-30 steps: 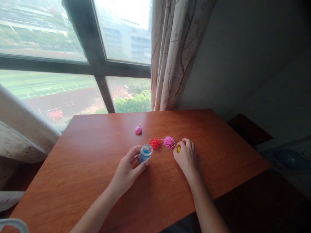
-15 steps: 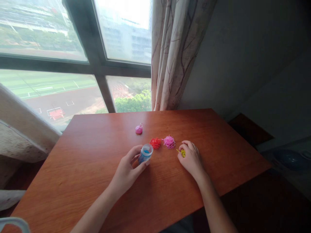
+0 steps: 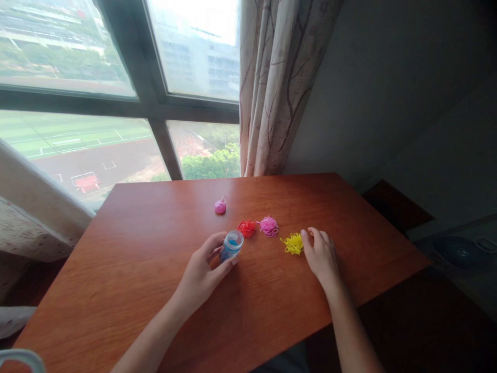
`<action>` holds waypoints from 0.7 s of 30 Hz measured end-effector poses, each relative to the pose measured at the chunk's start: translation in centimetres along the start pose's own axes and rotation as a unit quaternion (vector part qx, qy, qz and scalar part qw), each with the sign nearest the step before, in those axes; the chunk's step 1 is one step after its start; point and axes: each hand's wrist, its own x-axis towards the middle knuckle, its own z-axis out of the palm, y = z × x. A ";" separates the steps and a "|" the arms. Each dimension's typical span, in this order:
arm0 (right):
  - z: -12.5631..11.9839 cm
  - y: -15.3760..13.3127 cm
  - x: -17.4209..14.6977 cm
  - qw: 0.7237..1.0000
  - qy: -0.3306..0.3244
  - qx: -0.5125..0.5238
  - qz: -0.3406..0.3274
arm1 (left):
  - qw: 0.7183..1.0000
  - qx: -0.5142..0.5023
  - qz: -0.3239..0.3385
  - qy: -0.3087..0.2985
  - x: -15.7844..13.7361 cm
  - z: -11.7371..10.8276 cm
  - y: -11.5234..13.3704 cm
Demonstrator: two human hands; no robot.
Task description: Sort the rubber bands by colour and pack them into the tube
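Note:
My left hand [image 3: 207,261] is wrapped round a small clear jar [image 3: 231,246], which is tilted with its open mouth up; blue pieces lie inside it. Just right of a yellow pile of thin rubber bands [image 3: 293,243] is my right hand [image 3: 321,254], its fingers apart and nothing visible in them. Behind the jar sits a red pile of bands [image 3: 246,228], and a pink pile of bands [image 3: 268,226] lies to the right of that. Farther back stands a pink cap with a loop [image 3: 220,206].
The wooden table [image 3: 155,223] reaches back to a window [image 3: 202,150] and a curtain [image 3: 262,103]. A pale curved rim [image 3: 23,354] shows at the lower left corner. The table's right edge drops into a dark area.
My right hand has moved right, off the yellow bands, and its fingers have come apart. More of the yellow pile shows. My left hand keeps its hold on the jar.

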 end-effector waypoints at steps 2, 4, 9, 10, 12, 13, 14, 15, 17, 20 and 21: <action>0.3 -0.9 -0.2 0.998 -0.009 -0.065 0.000 | 1.000 0.000 0.000 -0.002 0.0 0.0 0.0; 0.6 -2.2 -0.3 0.993 -0.015 -0.119 -0.012 | 1.000 -0.001 0.001 -0.001 0.0 -0.1 0.0; 0.9 -4.9 -0.7 0.977 -0.011 -0.213 -0.031 | 1.000 0.003 0.007 -0.001 0.0 -0.1 -0.1; 0.9 -5.2 -0.8 0.974 -0.010 -0.223 -0.031 | 1.000 0.006 0.008 -0.002 0.0 -0.1 -0.1; 1.1 -5.6 -0.9 0.971 -0.008 -0.239 -0.033 | 1.000 0.010 0.009 -0.004 -0.1 0.0 -0.1; 1.2 -5.7 -1.0 0.969 -0.006 -0.244 -0.035 | 1.000 0.010 0.008 -0.005 -0.1 0.0 -0.1; 1.3 -5.8 -1.1 0.968 -0.005 -0.248 -0.039 | 1.000 0.009 0.008 -0.005 -0.1 0.0 -0.1; 1.3 -5.7 -1.2 0.967 -0.005 -0.251 -0.045 | 1.000 0.006 0.007 -0.005 -0.1 0.0 -0.1; 1.5 -5.6 -1.2 0.966 -0.007 -0.252 -0.060 | 1.000 0.001 0.005 -0.006 -0.1 0.0 -0.1; 1.6 -5.2 -1.1 0.966 -0.016 -0.244 -0.084 | 1.000 0.000 0.004 -0.007 -0.1 0.0 -0.2; 1.6 -5.1 -1.1 0.966 -0.021 -0.240 -0.090 | 1.000 0.001 0.004 -0.005 -0.1 0.0 -0.2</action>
